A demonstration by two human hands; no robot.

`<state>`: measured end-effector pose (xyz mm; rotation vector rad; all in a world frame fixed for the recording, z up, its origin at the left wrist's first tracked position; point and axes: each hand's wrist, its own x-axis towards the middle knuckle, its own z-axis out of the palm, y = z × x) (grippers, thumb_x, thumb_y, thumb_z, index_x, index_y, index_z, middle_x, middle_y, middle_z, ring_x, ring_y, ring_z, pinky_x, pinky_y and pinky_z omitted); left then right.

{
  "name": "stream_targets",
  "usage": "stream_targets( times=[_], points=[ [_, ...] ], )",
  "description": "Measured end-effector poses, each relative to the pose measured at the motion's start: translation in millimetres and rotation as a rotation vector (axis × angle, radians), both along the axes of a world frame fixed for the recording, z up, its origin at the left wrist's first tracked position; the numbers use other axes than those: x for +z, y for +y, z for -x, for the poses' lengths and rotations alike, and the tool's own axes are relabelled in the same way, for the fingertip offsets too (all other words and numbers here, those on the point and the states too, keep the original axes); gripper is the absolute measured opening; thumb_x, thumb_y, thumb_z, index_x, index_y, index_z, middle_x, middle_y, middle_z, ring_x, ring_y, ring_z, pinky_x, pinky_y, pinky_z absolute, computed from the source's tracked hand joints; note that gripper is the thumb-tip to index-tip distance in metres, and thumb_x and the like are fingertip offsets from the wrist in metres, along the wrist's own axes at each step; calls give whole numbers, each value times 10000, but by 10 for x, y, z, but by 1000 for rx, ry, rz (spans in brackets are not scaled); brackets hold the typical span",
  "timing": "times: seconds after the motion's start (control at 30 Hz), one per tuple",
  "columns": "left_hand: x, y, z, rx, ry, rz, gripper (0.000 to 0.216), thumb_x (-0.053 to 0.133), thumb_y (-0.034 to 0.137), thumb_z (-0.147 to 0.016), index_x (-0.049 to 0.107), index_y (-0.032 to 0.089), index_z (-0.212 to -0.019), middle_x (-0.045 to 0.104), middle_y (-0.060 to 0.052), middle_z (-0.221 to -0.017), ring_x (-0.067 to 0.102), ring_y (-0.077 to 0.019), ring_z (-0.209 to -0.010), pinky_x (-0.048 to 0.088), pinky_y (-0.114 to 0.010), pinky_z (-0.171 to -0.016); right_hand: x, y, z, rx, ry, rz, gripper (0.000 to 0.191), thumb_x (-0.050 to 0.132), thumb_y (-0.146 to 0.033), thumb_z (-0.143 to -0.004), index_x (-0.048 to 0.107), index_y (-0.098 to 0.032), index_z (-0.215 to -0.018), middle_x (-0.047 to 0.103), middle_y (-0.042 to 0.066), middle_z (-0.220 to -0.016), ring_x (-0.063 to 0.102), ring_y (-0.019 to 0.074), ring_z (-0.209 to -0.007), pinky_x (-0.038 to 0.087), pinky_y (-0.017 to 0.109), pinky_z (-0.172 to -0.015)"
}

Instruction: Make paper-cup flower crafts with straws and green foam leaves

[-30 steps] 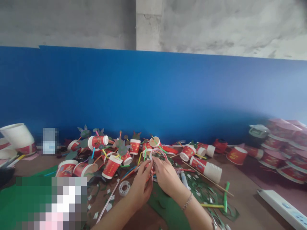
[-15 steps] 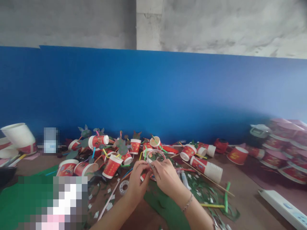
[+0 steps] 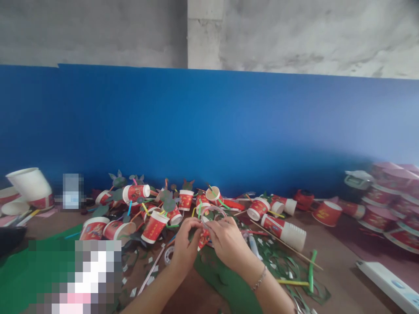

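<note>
My left hand (image 3: 187, 249) is closed in a pinch, its fingertips close to those of my right hand. A red printed paper piece (image 3: 203, 239) shows between the hands, at the left fingers; part of it is hidden. My right hand (image 3: 229, 245) is closed on a pale see-through ring that looks like a roll of clear tape (image 3: 214, 211), standing above the fingers. Under the hands lies a dark green sheet (image 3: 225, 283). Left of my left hand is a small white tape roll (image 3: 168, 255).
Red paper cups (image 3: 154, 227) with straws and leaf shapes crowd the back. A cup stack (image 3: 284, 231) lies beside a thin stick (image 3: 288, 246). Green scraps (image 3: 284, 261) spread at right, with a white power strip (image 3: 388, 281) and piled red bowls (image 3: 379, 218) beyond. A blue panel (image 3: 209, 122) stands behind.
The red printed piece between my hands now shows more, hanging lower and tilted. My hands stay close together, and the view has shifted slightly.
</note>
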<state>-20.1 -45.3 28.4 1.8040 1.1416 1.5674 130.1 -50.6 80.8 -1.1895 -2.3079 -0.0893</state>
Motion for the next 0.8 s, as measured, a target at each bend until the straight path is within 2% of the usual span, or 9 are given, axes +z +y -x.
stream_targets(
  times=[0.2, 0.4, 0.53, 0.8],
  points=[
    [20, -6, -11, 4, 52, -22, 113, 540, 299, -851, 559, 189, -832, 588, -69, -925, 565, -208, -905, 463, -338, -805, 12, -4, -11, -10, 10, -11, 238, 418, -92, -860, 635, -187, -884, 653, 27, -683, 555, 156, -647, 323, 305, -769],
    [39, -6, 6, 18, 71, -3, 147, 513, 293, -868, 564, 189, -776, 606, -72, -941, 571, -213, -931, 449, -345, -838, 23, -8, -22, 14, 29, -3, 265, 398, -109, -880, 645, -201, -854, 642, 21, -674, 551, 151, -653, 330, 327, -856],
    [44, -13, 12, 26, 53, 32, 177, 508, 321, -869, 572, 185, -773, 617, -85, -974, 577, -225, -952, 451, -361, -852, 43, -23, -20, 18, 51, 25, 264, 409, -96, -862, 651, -198, -885, 632, 19, -671, 539, 148, -647, 346, 311, -845],
    [103, -43, 17, 53, 33, 6, 173, 533, 316, -849, 595, 190, -748, 635, -83, -979, 588, -228, -953, 460, -361, -848, 34, -29, 7, 14, 189, 6, 238, 454, -92, -839, 650, -204, -764, 644, -2, -641, 575, 138, -650, 346, 311, -823]
  ],
)
